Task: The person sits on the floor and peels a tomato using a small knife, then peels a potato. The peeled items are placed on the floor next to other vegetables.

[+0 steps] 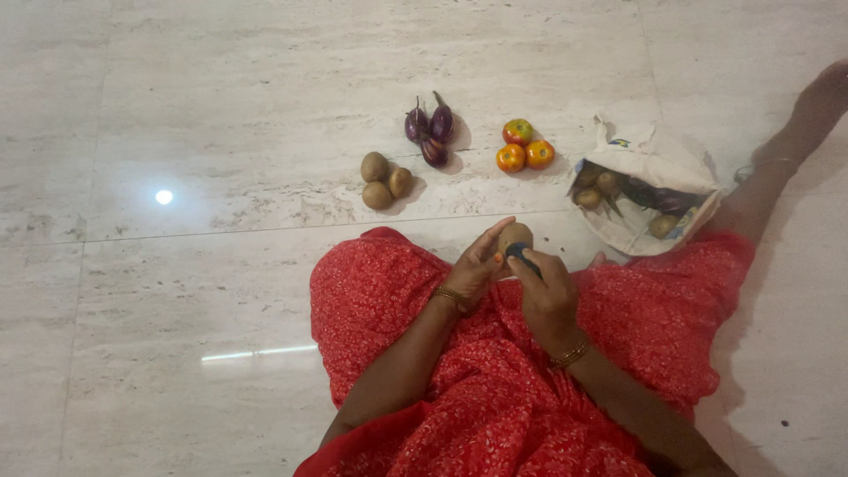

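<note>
Marble-look floor tiles (pixel 177 132) filled the view, pale and glossy. Red patterned cloth (pixel 495 389) covered the person's lap at the near edge. To the far right lay an open cloth bag (pixel 658 163) with more vegetables inside. On the floor farther out sat three groups: three potatoes (pixel 384 181) on the left, small purple aubergines (pixel 431 128) in the middle, three tomatoes (pixel 525 146) to the right. The left hand (pixel 477 263) cupped a single potato (pixel 515 236) above the lap, fingers curled around it. The right hand (pixel 548 296) was closed on a dark-handled tool (pixel 523 258), seemingly a peeler or knife, its end touching that potato. I judged the tool could slip toward the left fingers, since the round potato was held in the air unsupported.
</note>
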